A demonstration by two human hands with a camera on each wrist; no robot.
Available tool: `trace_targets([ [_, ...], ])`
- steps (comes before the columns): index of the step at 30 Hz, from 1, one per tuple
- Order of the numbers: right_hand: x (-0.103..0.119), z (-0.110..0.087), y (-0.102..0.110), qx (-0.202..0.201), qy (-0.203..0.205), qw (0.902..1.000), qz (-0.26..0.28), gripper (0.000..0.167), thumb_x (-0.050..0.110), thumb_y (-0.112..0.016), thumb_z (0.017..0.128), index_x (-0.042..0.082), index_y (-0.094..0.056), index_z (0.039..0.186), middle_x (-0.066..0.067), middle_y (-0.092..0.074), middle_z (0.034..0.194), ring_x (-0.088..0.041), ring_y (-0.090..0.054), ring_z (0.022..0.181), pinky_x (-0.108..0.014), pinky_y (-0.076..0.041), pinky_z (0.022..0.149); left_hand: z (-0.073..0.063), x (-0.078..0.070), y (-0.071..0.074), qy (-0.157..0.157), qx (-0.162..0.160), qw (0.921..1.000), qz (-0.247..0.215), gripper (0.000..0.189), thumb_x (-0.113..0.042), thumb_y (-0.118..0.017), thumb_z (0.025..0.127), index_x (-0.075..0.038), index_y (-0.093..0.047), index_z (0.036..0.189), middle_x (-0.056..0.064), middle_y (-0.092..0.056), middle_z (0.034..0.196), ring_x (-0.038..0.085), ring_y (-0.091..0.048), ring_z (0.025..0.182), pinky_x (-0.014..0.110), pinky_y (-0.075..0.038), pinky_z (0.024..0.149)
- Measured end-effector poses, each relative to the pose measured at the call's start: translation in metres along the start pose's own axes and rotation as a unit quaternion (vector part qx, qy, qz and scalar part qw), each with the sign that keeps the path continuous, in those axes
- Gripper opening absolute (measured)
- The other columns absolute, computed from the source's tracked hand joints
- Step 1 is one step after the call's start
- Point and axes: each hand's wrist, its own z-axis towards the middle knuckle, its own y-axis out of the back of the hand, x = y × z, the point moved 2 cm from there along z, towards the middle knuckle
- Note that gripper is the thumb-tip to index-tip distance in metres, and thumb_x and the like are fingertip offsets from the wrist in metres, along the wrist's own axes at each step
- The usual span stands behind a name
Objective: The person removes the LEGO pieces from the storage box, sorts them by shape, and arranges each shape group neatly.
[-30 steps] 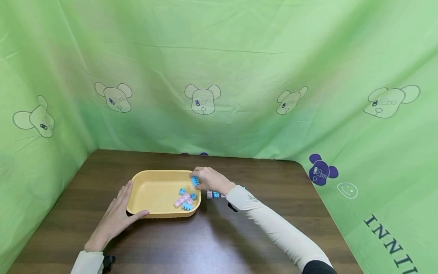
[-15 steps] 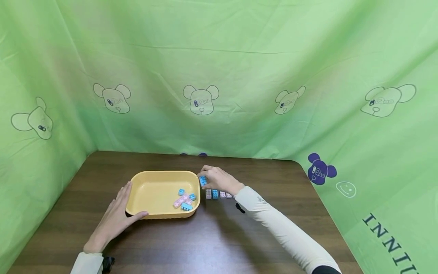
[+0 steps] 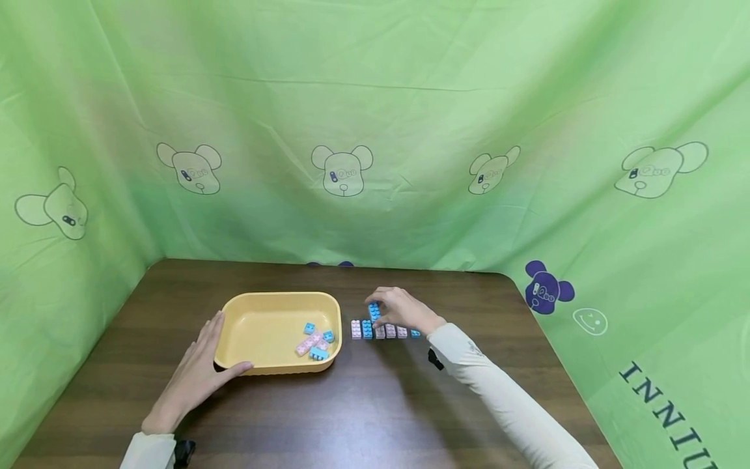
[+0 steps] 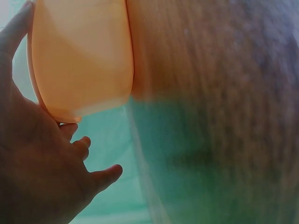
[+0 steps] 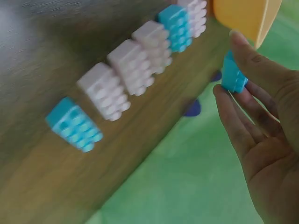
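Observation:
In the head view my right hand (image 3: 404, 309) pinches a blue building block (image 3: 374, 311) between thumb and fingers, over a row of pink and blue blocks. The right wrist view shows this held blue block (image 5: 232, 74) at the fingertips. My left hand (image 3: 196, 371) lies along the left end of the yellow tray (image 3: 281, 371), fingers straight, thumb at the front rim. In the left wrist view the left hand (image 4: 46, 163) touches the tray's end. Several blocks lie in the tray's right part, among them a long pink block (image 3: 308, 343) and a blue block (image 3: 319, 354).
To the right of the tray the row has a pink block (image 3: 355, 329) at its left end, then a blue block (image 3: 366, 329), more pink ones, and a blue block (image 3: 415, 333) at the right end. A green curtain (image 3: 410, 228) surrounds the brown table (image 3: 293, 423).
My right hand has carried the blue block from above the tray's right rim rightward over the row, uncovering more of the row. The left hand stays at the tray.

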Motion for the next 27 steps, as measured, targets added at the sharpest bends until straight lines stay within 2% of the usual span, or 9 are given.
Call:
trace_targets([
  [6, -0.015, -0.018, -0.001, -0.004, -0.019, 0.9998, 0.003, 0.045, 0.008, -0.094, 0.078, -0.006, -0.075, 0.117, -0.013, -0.072, 0.108, -0.024, -0.071, 0.087, -0.027, -0.061, 0.079, -0.001, -0.001, 0.001, 0.003, 0.003, 1.0000, -0.002, 0.121, -0.055, -0.080, 0.091, -0.010, -0.002, 0.171, 0.019, -0.006, 0.177, 0.049, -0.008, 0.159, 0.077, -0.016, 0.119],
  [13, -0.035, -0.039, -0.004, -0.005, -0.056, 0.9982, 0.019, 0.041, 0.005, -0.093, 0.079, -0.004, -0.075, 0.114, -0.011, -0.071, 0.106, -0.026, -0.072, 0.088, -0.030, -0.062, 0.078, -0.001, 0.000, 0.001, 0.005, 0.003, 1.0000, 0.000, 0.121, -0.056, -0.079, 0.091, -0.011, -0.001, 0.171, 0.019, -0.007, 0.177, 0.049, -0.009, 0.159, 0.078, -0.017, 0.118],
  [17, -0.048, -0.048, -0.005, -0.019, -0.064, 0.9976, 0.017, 0.040, 0.003, -0.094, 0.077, -0.004, -0.075, 0.112, -0.009, -0.071, 0.101, -0.027, -0.072, 0.087, -0.033, -0.062, 0.077, -0.001, 0.001, 0.000, 0.008, 0.005, 0.9999, -0.003, 0.122, -0.057, -0.079, 0.091, -0.012, 0.001, 0.171, 0.020, -0.006, 0.177, 0.048, -0.008, 0.160, 0.078, -0.016, 0.118],
  [27, -0.070, -0.075, -0.008, -0.026, -0.098, 0.9942, 0.034, 0.044, 0.006, -0.095, 0.075, -0.007, -0.074, 0.112, -0.017, -0.073, 0.103, -0.032, -0.074, 0.091, -0.039, -0.064, 0.081, 0.001, 0.002, -0.001, 0.006, 0.005, 1.0000, -0.003, 0.121, -0.055, -0.080, 0.091, -0.013, 0.000, 0.172, 0.019, -0.007, 0.177, 0.048, -0.008, 0.160, 0.077, -0.017, 0.118],
])
